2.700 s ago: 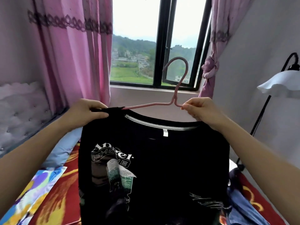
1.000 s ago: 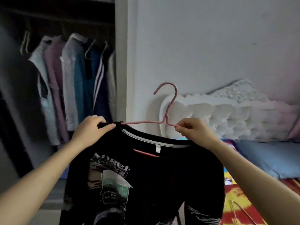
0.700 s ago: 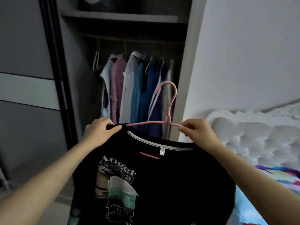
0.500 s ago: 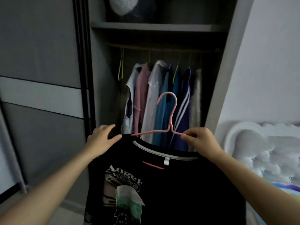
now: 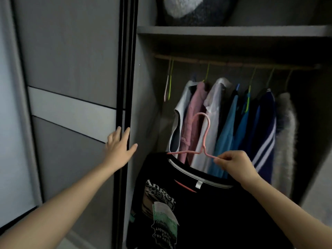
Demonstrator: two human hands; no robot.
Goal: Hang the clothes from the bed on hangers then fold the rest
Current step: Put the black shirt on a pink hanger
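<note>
Wardrobe point(image 5: 143, 105) standing open, seen from the wearer's head, with both bare arms reaching forward. Right hand point(image 5: 235, 166), at centre right of the frame, pinches the wire of a pink hanger point(image 5: 203, 139) between thumb and fingertips, just right of its neck. Black T-shirt point(image 5: 215, 212) with a white and green print hangs on that hanger, filling the lower centre of the frame in front of the opening; its left shoulder droops lower than the pinched side. Left hand point(image 5: 118, 148), at centre left, holds nothing: fingers straight and spread, laid against the dark edge of the grey sliding door point(image 5: 71, 69). The hands are well apart. Behind the hanger's hook, clothes point(image 5: 224, 123) in white, pink, blue and navy hang in a row from a rail point(image 5: 233, 62). Above it a shelf point(image 5: 233, 31) carries a grey and white fluffy bundle point(image 5: 188, 9).
</note>
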